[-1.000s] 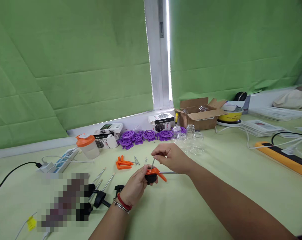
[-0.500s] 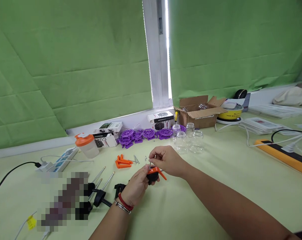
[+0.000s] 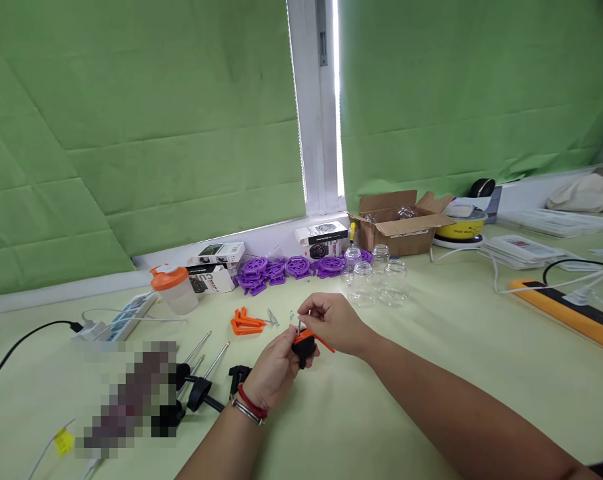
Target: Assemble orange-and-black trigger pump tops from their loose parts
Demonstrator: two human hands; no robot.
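My left hand (image 3: 275,365) is closed around a small black rounded part (image 3: 304,349) with an orange lever (image 3: 326,344) on top of it. The lever's free end sticks out to the right, under my other hand. My right hand (image 3: 335,324) pinches the upper end of a thin metal pin or screw (image 3: 299,327), which stands upright at the orange piece. How deep it sits is hidden by the fingers. Beyond my hands lie several loose orange levers (image 3: 246,323), some metal screws (image 3: 272,318) and tiny metal pieces (image 3: 292,315).
Black parts with metal rods (image 3: 199,393) lie left of my forearm, near a blurred-out patch. Purple wheel-shaped pieces (image 3: 297,267), glass jars (image 3: 364,287), an open cardboard box (image 3: 406,230) and an orange-lidded shaker cup (image 3: 178,293) stand at the back. A power strip (image 3: 566,310) lies right.
The black part with its orange lever has tilted slightly in my left hand, so the lever looks narrower. My right hand keeps its pinch on the metal piece, almost unmoved.
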